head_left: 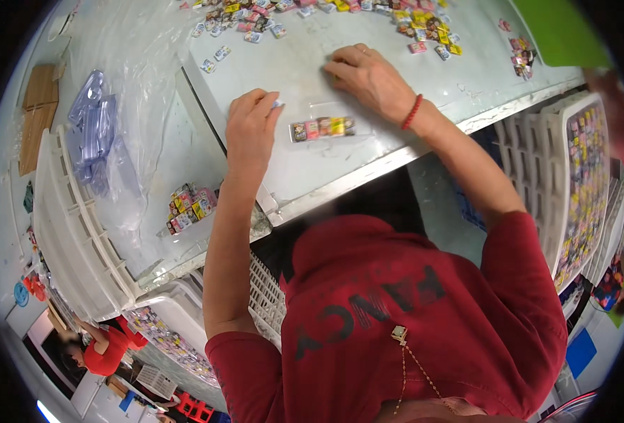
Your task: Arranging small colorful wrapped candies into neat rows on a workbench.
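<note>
From where I sit watching, the clear plastic case (pixel 362 130) lies on the pale worktable (pixel 291 67) near its front edge, a row of small colourful packets (pixel 322 128) along it. Just left of it, my left hand (pixel 251 132) has thumb and fingers pinched nearly together on a small white-and-blue piece (pixel 277 104). Above and to the right of the case, my right hand (pixel 375 79) is palm down over the table, fingers loosely bent; its fingertips are partly hidden, so I can't tell whether they have hold of anything. Farther out, I see more packets scattered along the table's far side, a green panel (pixel 562 32) at the right corner, a pile of blocks (pixel 191 208) beyond my left forearm, bluish clear plastic pieces (pixel 97 130) past that, and stacked white trays (pixel 553 169) on the right.
</note>
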`<state>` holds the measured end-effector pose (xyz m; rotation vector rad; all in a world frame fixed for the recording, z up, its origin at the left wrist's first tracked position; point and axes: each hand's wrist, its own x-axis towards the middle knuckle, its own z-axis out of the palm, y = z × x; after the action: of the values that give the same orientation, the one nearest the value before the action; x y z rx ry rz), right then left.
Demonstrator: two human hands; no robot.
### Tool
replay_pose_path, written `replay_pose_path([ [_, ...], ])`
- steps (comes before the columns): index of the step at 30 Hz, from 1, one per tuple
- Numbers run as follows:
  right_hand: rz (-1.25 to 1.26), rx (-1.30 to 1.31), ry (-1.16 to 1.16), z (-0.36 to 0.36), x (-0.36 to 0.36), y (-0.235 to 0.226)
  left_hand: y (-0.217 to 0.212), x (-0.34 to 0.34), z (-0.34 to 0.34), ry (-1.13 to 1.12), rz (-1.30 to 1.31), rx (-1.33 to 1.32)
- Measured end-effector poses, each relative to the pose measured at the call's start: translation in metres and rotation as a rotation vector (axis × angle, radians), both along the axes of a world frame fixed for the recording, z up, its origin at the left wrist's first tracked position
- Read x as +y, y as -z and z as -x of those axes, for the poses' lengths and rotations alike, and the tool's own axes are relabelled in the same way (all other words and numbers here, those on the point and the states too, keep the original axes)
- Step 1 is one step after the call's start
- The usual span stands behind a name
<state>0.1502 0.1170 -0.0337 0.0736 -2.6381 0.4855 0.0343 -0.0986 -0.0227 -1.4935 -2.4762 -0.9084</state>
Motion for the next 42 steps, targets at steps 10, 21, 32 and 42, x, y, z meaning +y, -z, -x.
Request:
replay_pose_path([
  [10,0.357,0.130,0.268,-0.063,0.004,-0.016,-0.018,0.036,-0.060,0.360,-0.183,-0.074],
  [21,0.436,0.051,0.139,-0.088,-0.030,-0.019,0.014,0.035,-0.069,0.306,-0.191,-0.143],
  [32,0.258,-0.008,0.085,-0.078,-0.029,-0.007,0.012,0.034,-0.067,0.342,-0.205,-0.146],
  [42,0.085,0.068,0.023,-0.078,-0.022,-0.002,0.013,0.029,-0.067,0.355,-0.216,-0.143],
])
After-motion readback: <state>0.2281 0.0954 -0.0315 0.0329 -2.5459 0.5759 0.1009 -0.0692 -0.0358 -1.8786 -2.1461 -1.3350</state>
